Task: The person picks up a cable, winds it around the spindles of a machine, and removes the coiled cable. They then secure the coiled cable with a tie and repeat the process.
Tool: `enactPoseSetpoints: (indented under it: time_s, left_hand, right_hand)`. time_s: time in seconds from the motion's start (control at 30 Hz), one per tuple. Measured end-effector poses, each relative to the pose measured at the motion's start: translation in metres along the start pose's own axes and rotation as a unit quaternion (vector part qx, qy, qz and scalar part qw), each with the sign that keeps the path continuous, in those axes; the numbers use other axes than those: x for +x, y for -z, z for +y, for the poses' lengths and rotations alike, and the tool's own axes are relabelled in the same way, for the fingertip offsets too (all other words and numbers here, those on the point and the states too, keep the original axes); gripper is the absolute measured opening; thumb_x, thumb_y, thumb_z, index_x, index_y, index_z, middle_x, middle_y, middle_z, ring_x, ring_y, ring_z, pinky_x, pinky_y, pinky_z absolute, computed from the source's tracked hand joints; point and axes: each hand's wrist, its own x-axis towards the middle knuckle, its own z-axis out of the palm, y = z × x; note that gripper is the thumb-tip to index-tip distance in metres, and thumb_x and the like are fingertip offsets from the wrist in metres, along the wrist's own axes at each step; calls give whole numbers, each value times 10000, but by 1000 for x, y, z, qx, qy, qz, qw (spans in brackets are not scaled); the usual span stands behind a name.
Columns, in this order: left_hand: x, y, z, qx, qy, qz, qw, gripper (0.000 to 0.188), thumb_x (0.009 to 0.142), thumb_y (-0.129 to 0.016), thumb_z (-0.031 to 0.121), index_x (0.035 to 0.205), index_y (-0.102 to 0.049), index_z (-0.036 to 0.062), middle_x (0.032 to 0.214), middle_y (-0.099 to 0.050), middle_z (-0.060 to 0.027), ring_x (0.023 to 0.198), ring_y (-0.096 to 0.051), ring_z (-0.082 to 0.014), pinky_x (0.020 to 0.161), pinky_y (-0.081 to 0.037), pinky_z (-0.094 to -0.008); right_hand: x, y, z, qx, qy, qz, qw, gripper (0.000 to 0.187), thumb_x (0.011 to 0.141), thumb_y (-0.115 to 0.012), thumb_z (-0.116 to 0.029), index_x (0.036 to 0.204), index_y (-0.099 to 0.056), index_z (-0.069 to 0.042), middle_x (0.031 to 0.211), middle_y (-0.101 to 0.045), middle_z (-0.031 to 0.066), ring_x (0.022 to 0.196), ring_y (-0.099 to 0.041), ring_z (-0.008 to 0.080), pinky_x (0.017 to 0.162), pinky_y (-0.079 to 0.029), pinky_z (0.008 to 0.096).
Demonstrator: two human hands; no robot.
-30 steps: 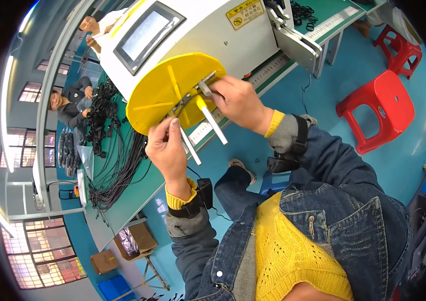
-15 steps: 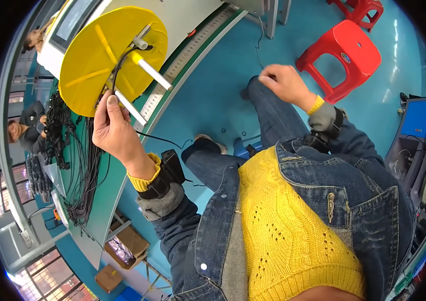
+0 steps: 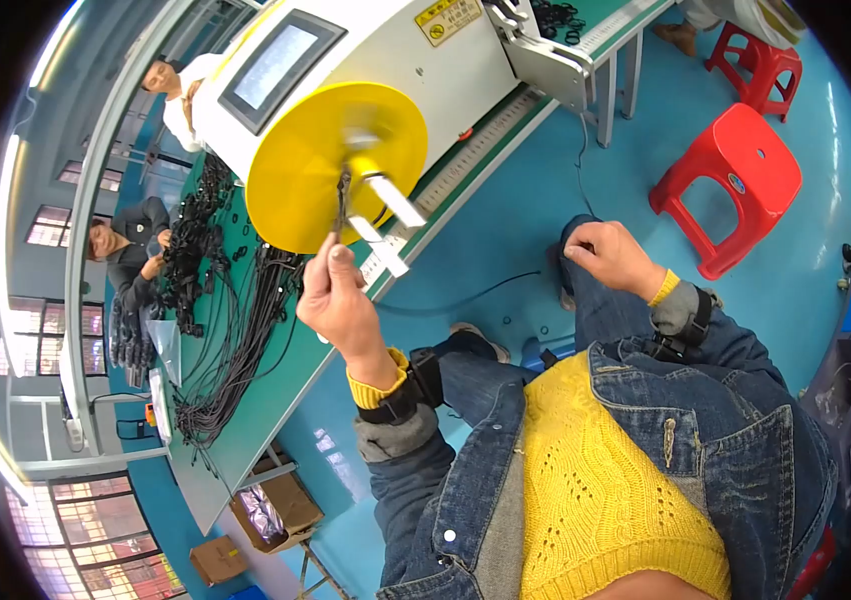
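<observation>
Left hand (image 3: pixel 338 300) pinches a cable (image 3: pixel 343 195) near the disc (image 3: pixel 285 185) edge. Right hand (image 3: pixel 613 258), fingers curled together, hangs well off the table (image 3: pixel 273 395) edge

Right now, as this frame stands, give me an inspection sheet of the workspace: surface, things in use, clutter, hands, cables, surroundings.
Surface: green tabletop bearing a white boxy machine with a dark-framed screen.
Things in use: round yellow disc on the machine's front, blurred around its middle; two white pegs jut out.
Clutter: tangled heap of black cable pieces on the tabletop.
Hands: left hand pinches a thin dark cable at the disc; right hand loosely curled, away from the disc, nothing seen in it.
Cables: long dark cable bundle along the tabletop; loose dark cable end over the floor, origin unclear.
Surroundings: two red plastic stools, open cardboard box, two people beyond the tabletop.
</observation>
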Motion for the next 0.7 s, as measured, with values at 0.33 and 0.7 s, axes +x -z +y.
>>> enactPoseSetpoints:
  time_s: [0.33,0.7]
  left_hand:
    - [-20,3,-1,39,-26,5,999,228,874,-536,72,1062,-583,-47,701,-520,1,565,-420,-33,474,-340,-175]
    - [-26,-11,11,283,-185,-40,940,275,853,-499,19,1117,-539,-44,755,-543,-121,589,-514,-212,505,-414,-299]
  right_hand:
    - [10,-7,-9,-4,3,-35,999,159,746,-568,-156,718,-604,-4,695,-595,149,662,-574,318,610,-451,388]
    - [76,-6,-70,15,190,33,981,91,752,-581,-87,764,-586,3,690,-590,125,642,-576,277,593,-460,344]
